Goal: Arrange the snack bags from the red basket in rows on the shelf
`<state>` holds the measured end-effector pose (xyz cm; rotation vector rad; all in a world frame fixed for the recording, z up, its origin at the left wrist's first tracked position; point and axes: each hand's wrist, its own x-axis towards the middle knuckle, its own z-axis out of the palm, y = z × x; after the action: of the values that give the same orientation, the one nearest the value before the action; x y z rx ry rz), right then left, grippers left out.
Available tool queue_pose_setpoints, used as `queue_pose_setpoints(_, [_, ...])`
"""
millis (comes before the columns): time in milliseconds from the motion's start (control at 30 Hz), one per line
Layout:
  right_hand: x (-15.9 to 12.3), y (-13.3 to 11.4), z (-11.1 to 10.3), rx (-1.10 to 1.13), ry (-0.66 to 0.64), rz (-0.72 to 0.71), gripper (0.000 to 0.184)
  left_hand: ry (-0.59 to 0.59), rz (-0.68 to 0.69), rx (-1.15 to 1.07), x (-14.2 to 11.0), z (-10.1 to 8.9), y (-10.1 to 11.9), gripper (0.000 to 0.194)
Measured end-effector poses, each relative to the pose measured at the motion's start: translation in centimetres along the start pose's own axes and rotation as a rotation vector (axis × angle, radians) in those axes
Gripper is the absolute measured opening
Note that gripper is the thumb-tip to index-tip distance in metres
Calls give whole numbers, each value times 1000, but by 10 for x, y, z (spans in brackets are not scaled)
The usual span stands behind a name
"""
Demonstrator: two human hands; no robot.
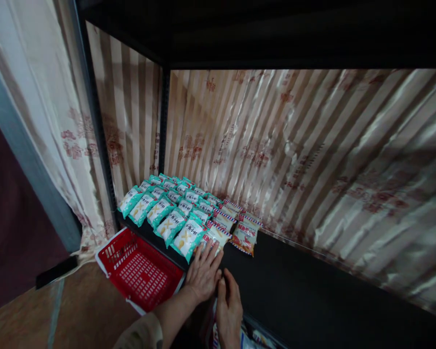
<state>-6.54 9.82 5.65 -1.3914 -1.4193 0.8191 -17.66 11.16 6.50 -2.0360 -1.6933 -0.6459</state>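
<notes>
My left hand (203,272) lies with its fingers stretched out over the near end of a striped-edged snack bag (218,232) on the black shelf. Just to its right, my right hand (229,308) is turned sideways with fingers extended and slightly curved, holding nothing that I can see. Behind the left hand, another striped-edged bag (245,234) leans at the row's right end, with more of its kind further back. Teal-and-white snack bags (189,236) stand in several tilted rows to the left.
A red plastic basket (141,271) with white edges sits below the shelf front at left. More packets (256,337) show partly at the bottom edge. The black shelf (312,291) stretches right, backed by striped curtain cloth (276,145). A dark upright post (98,116) stands at left.
</notes>
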Motion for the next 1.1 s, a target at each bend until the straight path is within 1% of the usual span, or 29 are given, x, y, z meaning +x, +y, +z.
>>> queue_pose_setpoints(100, [3, -1, -1, -37, -35, -27, 60, 1, 3, -7, -1, 2, 0, 56])
queue_pose_setpoints(267, [7, -2, -4, 10, -51, -23, 56, -1, -14, 6, -3, 7, 3, 56])
queue_pose_setpoints(400, [9, -7, -9, 53, -83, 17, 57, -29, -12, 17, -2, 4, 7, 60])
queue_pose_setpoints(533, [10, -12, -14, 89, -105, 44, 60, -14, -16, 36, -2, 3, 10, 61])
queue_pose_setpoints(700, [11, -9, -14, 109, -112, 43, 59, -41, -23, 25, -2, 5, 9, 60])
queue_pose_setpoints(900, [11, -7, -13, 124, -145, 69, 64, -66, -50, 24, -3, 3, 8, 61])
queue_pose_setpoints(1100, [15, -8, -18, 109, -183, 100, 72, -97, -54, 30, -4, 2, 11, 61])
